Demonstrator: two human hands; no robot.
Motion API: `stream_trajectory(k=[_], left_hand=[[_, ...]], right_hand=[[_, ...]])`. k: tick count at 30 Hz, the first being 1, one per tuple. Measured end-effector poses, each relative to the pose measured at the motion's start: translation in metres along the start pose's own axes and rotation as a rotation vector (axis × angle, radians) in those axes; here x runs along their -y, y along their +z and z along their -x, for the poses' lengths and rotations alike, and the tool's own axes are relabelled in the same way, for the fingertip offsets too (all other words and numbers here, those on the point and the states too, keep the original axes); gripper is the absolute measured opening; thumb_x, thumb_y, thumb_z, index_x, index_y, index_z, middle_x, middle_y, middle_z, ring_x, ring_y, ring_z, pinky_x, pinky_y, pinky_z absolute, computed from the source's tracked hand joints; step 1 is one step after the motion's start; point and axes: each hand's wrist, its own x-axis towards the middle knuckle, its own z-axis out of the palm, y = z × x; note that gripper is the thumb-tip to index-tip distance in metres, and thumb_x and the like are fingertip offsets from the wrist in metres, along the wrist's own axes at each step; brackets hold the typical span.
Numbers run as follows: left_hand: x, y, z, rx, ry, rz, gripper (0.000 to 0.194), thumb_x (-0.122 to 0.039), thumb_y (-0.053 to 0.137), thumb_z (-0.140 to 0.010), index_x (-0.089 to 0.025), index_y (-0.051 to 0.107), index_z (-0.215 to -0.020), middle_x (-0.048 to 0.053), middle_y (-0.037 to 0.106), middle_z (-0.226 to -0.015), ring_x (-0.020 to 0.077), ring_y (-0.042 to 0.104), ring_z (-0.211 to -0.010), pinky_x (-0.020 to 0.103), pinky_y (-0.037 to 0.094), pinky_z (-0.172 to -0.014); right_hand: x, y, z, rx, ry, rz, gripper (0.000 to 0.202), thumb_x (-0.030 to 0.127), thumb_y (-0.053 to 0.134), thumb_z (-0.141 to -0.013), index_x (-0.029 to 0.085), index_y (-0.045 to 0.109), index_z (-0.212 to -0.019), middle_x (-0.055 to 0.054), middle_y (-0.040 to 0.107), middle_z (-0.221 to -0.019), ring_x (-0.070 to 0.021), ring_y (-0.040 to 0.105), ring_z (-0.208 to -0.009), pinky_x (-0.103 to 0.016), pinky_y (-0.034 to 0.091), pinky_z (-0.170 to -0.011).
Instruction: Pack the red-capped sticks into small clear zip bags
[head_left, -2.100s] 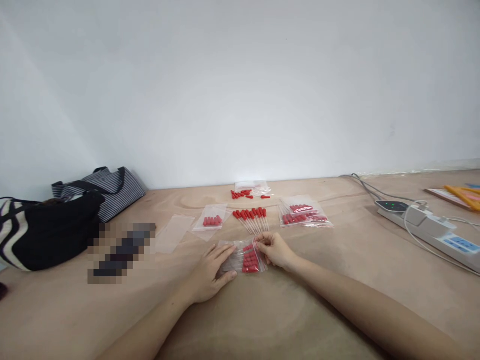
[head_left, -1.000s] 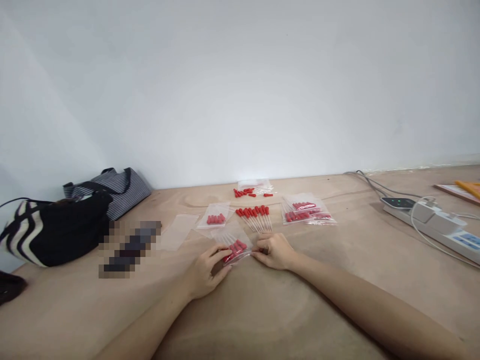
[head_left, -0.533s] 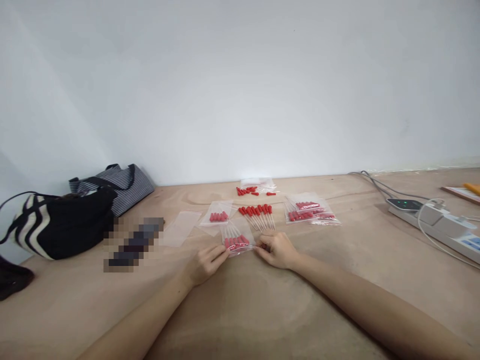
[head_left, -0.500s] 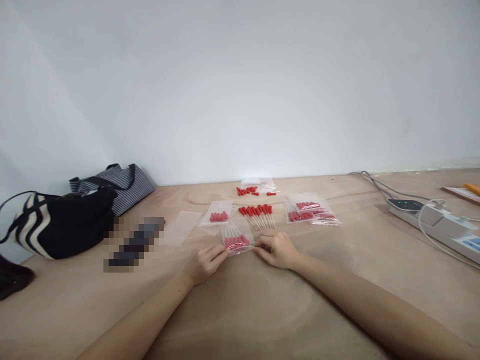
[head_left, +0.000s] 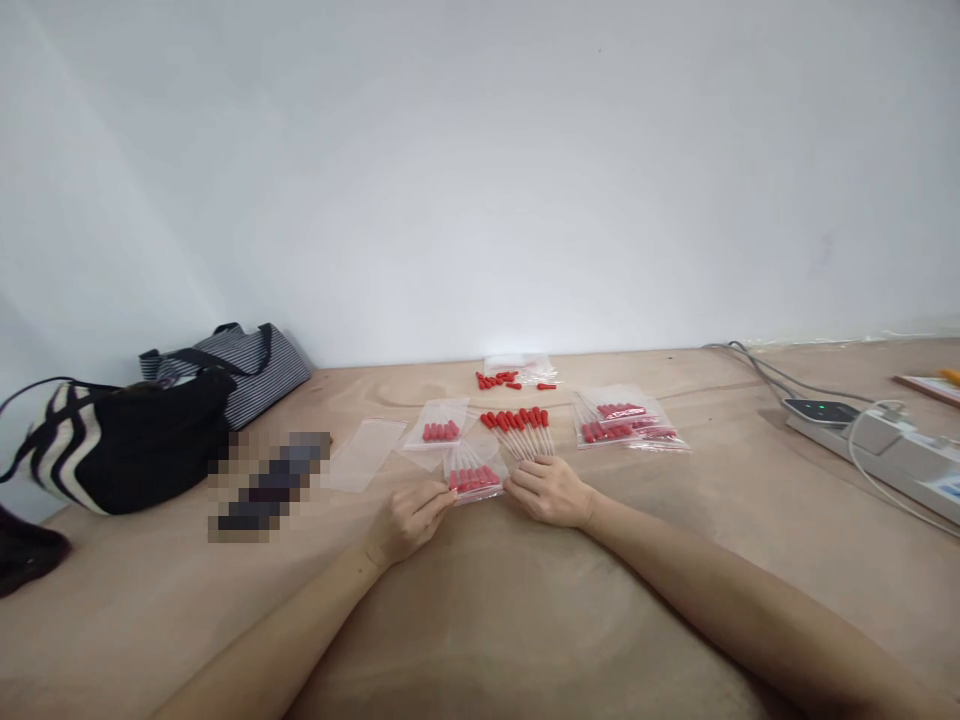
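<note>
A clear zip bag (head_left: 472,478) with several red-tipped white sticks in it lies at the middle of the table. My left hand (head_left: 411,518) pinches its near left corner. At its right edge is my right hand (head_left: 551,492), fingers curled together on the bag's near right corner. Just beyond my right hand, loose red-tipped sticks (head_left: 517,422) are fanned out. Another bag (head_left: 439,425) with red tips lies behind and left of the held one. Flat, unfilled bags (head_left: 365,455) rest further left. Filled bags (head_left: 626,420) overlap in a pile on the right.
Small red pieces (head_left: 495,380) lie by a clear bag (head_left: 517,366) near the wall. Black and striped bags (head_left: 165,440) and a pixelated object (head_left: 274,485) are left. A power strip (head_left: 874,450) with cables is right.
The near edge of the held bag now lies flatter, and its red tips sit more evenly in a row. My right hand's fingers have closed in over the bag's right corner.
</note>
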Motion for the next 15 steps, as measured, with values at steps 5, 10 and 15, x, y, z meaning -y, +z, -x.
stream_trajectory(k=[5,10,15], left_hand=[[0.0037,-0.0019,0.002,-0.033,0.024,-0.015,0.019,-0.008,0.041,-0.083,-0.016,0.057,-0.088,0.004,0.065,-0.073,0.0137,0.062,-0.065,0.023,0.05,-0.059],[0.0038,-0.0048,0.0015,-0.053,-0.03,-0.015,0.017,-0.007,0.043,-0.082,-0.016,0.057,-0.085,0.004,0.064,-0.072,0.0131,0.061,-0.065,0.023,0.049,-0.059],[0.0021,-0.0039,-0.0058,-0.044,-0.033,-0.009,0.01,-0.011,0.05,-0.08,-0.016,0.057,-0.084,0.004,0.064,-0.071,0.0137,0.06,-0.065,0.024,0.048,-0.06]], right_hand=[[-0.0058,-0.0025,0.0032,-0.032,-0.027,0.031,0.021,0.015,0.037,-0.086,0.014,0.057,-0.079,-0.003,0.057,-0.068,-0.0112,0.045,-0.062,-0.026,0.026,-0.052],[-0.0091,-0.0035,0.0067,-0.068,-0.027,0.031,0.017,0.014,0.042,-0.084,0.014,0.058,-0.082,-0.002,0.057,-0.067,-0.011,0.044,-0.062,-0.025,0.026,-0.051],[-0.0059,-0.0007,0.0039,-0.098,-0.012,0.021,0.017,0.015,0.043,-0.082,0.014,0.058,-0.074,-0.001,0.055,-0.062,-0.0108,0.041,-0.059,-0.026,0.023,-0.05]])
